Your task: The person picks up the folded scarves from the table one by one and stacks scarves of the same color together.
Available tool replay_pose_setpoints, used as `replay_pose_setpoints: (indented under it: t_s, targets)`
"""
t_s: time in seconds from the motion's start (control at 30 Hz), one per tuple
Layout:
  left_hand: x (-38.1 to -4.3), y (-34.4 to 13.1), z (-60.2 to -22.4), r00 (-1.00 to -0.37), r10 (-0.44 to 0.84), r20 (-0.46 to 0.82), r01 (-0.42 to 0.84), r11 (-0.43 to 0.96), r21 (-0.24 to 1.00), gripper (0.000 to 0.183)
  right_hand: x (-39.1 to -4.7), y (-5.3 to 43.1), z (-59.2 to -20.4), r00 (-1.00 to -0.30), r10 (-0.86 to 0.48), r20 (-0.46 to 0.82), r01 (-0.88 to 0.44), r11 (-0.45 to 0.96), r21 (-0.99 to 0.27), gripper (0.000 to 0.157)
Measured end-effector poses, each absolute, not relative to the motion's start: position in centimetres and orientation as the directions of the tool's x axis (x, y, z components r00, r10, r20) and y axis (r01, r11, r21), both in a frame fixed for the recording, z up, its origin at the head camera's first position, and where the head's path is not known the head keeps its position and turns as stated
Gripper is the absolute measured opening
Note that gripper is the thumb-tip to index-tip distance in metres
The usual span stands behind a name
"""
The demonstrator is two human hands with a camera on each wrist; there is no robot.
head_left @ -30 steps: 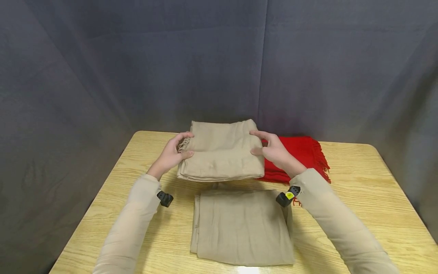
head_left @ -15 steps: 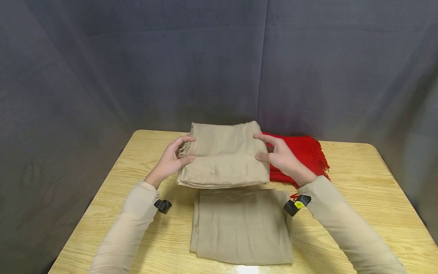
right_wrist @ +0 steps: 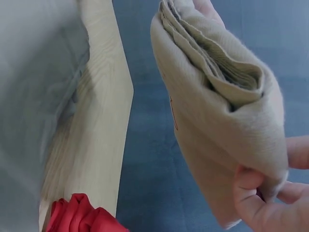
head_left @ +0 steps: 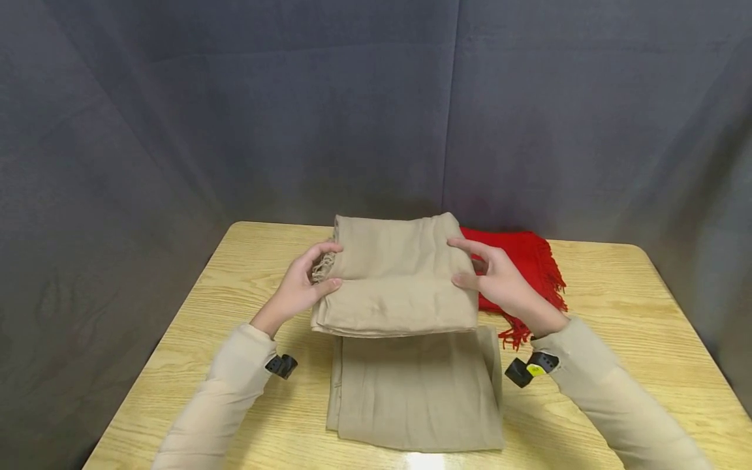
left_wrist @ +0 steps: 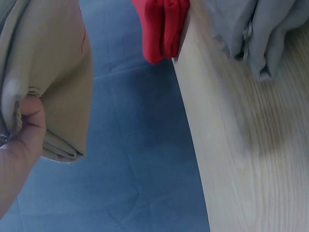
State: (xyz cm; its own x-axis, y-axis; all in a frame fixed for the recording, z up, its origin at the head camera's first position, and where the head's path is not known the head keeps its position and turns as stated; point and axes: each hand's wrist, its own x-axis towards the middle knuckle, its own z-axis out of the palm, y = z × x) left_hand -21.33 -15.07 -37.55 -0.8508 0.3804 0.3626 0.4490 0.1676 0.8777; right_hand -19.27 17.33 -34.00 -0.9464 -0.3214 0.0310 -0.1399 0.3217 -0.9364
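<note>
A folded beige scarf (head_left: 405, 274) with fringe at its left side is held up by both hands in the head view. My left hand (head_left: 294, 287) pinches its left edge, thumb on top at the front. At the opposite edge my right hand (head_left: 510, 284) grips it, thumb and index finger lying on the upper face. The right wrist view shows the layered folds of the scarf (right_wrist: 222, 111) end-on, with a thin red thread on its side. Beneath, partly covered by it in the head view, a second folded beige cloth (head_left: 417, 398) lies on the table.
A red fringed scarf (head_left: 525, 261) lies folded at the back of the wooden table (head_left: 634, 339), behind the right hand. Dark grey curtain fabric (head_left: 352, 117) hangs behind the table and along both sides. A small black camera sits on each wrist.
Both hands have brought the folded beige scarf nearer and slightly to the right, so it now overlaps the back of the lower cloth. More of the red scarf's front fringe shows.
</note>
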Motion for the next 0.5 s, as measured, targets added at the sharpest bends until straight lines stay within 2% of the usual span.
replay_pose_setpoints:
  t_s: [0.5]
  targets:
    - [-18.5, -14.3, -38.5, -0.85, 0.39, 0.356, 0.44, 0.152, 0.885, 0.048, -16.4, 18.8, -34.4, -0.932, -0.362, 0.016, -0.143, 0.327, -0.934, 0.058]
